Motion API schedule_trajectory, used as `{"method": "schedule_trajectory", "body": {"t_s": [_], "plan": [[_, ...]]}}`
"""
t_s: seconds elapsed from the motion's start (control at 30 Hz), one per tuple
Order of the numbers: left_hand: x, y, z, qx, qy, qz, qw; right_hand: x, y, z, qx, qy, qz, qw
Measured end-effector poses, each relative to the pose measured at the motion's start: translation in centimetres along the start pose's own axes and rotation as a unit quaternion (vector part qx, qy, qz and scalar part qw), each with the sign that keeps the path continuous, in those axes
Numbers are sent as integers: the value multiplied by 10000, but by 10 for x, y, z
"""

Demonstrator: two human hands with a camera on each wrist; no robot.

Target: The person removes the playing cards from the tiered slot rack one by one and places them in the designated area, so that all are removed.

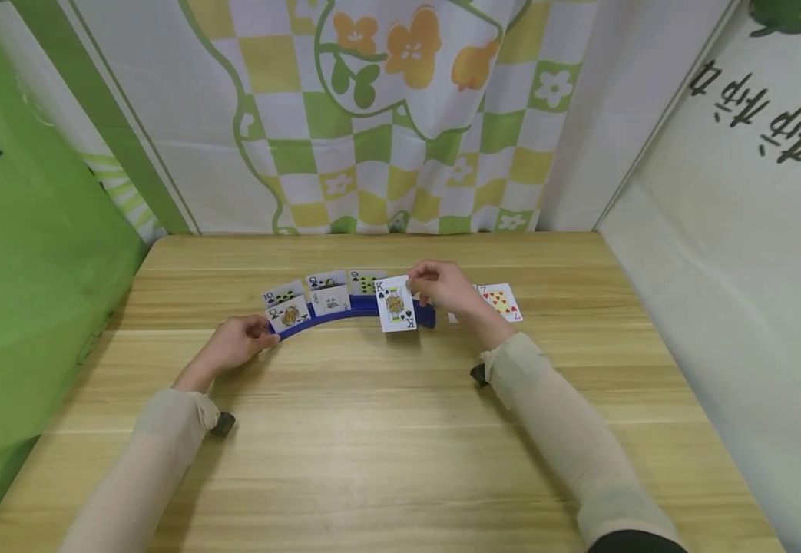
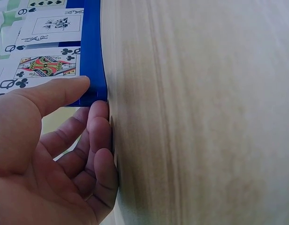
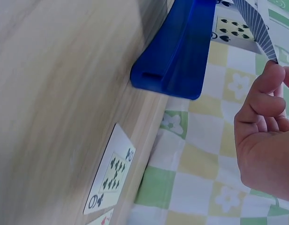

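Observation:
A curved blue card holder [image 1: 355, 307] stands on the table with playing cards upright in two rows. At its left end my left hand [image 1: 234, 342] grips the holder, thumb on the front and fingers curled at the end, as the left wrist view shows. Close by in the front row are a queen of clubs [image 2: 46, 65] and a joker [image 2: 55, 24]. Between thumb and fingers, my right hand [image 1: 445, 288] pinches a king of spades [image 1: 396, 305] by its upper corner. The king's face is toward me, overlapping the holder's right part in the head view.
Beyond the holder's right end, a red seven [image 1: 500, 302] and a black clubs card [image 3: 111, 176] lie face up on the wooden table [image 1: 372, 445]. Behind the table hangs a checked curtain [image 1: 400, 153]. Panels stand on both sides.

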State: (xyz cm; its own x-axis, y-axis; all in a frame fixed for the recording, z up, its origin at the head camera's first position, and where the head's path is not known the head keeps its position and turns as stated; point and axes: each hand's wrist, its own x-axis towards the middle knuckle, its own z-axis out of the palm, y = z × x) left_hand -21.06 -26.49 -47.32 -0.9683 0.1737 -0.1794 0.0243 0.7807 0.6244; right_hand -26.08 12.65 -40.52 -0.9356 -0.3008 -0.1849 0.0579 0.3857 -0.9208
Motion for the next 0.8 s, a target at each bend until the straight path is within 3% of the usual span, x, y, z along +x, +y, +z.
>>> {"method": "schedule_trajectory", "body": {"t_s": [0.53,0.8], "plan": [[1,-3,1,-1,19,45,10000,-6,7,-30,124,228,88,9996],[0,-3,0,73,38,9,10000,-10,10,-45,-67,378,32,9993]]}}
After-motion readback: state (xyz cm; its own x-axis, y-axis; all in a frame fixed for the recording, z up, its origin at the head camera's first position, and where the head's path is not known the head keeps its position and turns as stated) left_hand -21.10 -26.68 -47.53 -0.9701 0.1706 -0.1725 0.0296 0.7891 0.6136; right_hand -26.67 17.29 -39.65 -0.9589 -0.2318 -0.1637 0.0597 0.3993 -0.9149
